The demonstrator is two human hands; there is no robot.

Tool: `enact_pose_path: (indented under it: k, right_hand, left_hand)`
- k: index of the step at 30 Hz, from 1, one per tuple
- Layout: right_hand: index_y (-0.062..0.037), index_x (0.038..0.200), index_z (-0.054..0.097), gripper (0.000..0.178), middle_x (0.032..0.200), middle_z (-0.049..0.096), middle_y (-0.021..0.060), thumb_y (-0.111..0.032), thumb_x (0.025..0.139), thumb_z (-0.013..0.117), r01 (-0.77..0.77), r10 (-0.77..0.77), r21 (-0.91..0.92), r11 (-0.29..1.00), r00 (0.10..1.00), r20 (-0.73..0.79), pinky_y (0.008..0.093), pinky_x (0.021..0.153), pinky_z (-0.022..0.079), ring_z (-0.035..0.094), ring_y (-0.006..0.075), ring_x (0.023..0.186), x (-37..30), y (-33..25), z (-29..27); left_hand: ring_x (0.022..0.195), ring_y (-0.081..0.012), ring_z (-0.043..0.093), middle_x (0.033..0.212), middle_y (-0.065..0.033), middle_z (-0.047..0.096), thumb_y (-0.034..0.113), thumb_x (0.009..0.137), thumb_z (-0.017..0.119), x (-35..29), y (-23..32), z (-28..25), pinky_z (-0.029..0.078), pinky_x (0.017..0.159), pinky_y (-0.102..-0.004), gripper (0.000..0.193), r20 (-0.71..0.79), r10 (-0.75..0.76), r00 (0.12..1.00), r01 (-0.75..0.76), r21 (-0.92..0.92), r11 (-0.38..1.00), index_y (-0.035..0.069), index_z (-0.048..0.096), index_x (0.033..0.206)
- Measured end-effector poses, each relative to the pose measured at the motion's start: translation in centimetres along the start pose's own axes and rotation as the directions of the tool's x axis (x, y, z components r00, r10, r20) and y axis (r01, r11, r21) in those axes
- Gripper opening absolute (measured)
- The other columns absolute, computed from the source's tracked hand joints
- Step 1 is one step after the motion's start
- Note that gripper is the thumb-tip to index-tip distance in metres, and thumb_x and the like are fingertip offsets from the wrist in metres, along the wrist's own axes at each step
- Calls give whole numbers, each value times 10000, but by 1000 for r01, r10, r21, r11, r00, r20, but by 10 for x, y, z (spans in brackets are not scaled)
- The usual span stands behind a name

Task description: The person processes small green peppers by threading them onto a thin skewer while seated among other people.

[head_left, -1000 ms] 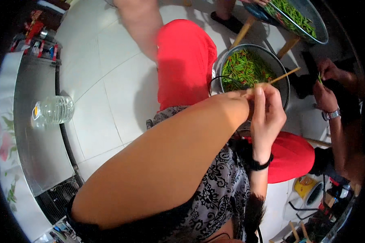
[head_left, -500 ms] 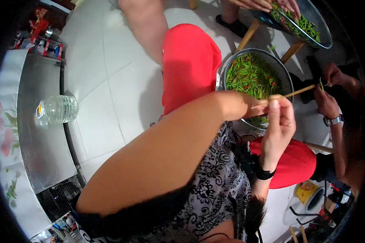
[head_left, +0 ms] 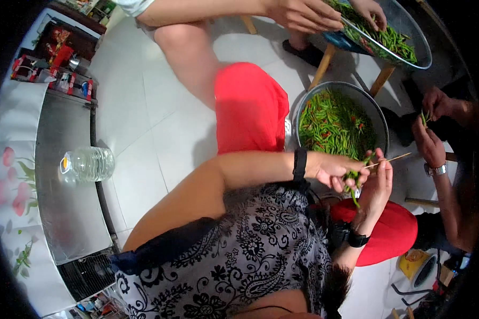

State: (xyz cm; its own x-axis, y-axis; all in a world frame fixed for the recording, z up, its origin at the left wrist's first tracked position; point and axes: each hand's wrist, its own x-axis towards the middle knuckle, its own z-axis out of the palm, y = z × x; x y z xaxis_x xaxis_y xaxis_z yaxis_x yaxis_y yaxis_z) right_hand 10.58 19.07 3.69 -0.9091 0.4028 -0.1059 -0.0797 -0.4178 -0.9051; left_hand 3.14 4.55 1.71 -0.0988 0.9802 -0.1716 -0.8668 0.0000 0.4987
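Observation:
My left hand, out over the near rim of a metal basin, is closed on several green chili peppers that stick out between its fingers. Close beside it, my right hand pinches a thin wooden skewer. One end of the skewer lies at the left hand's fingers; the other points off to the right. Whether it pierces a pepper is hidden by the fingers. The basin holds a heap of green chilies with some red ones among them.
At the top, a person's hands work at a second metal basin of chilies on a wooden-legged stool. At right, another person's hands hold a green pepper. A clear water jug stands at left; a yellow bucket sits lower right.
My left hand has come back from the basin with green chilies in it. My right hand has moved slightly down, bringing the skewer against the left. The person at the top has reached further in.

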Motion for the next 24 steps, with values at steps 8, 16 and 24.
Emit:
enact_pose_path:
  k: [8,16,24]
  right_hand:
    - [-33,1056,593,205,1036,621,30,-232,1025,551,130,-192,-420,898,975,-109,220,727,421,545,92,884,-4,18,15]
    - [-26,1066,561,224,906,562,-4,-246,1038,534,273,-422,-547,791,891,-165,204,680,405,484,67,785,8,34,4]
    - [6,983,589,104,917,601,126,-96,976,569,384,-693,-812,440,720,-35,350,807,467,571,254,869,7,27,22]
  left_hand:
    - [581,-33,390,714,64,443,478,968,564,29,-39,-30,243,426,-149,253,-122,-154,981,111,-303,947,225,568,970]
    - [1018,-162,527,1230,17,559,451,981,505,42,-44,-11,469,740,-363,388,-332,74,940,-86,-23,996,200,536,1275]
    - [987,-165,623,1079,-51,677,297,968,566,58,-43,-8,500,916,-352,275,-342,58,938,-207,-418,885,57,637,1081]
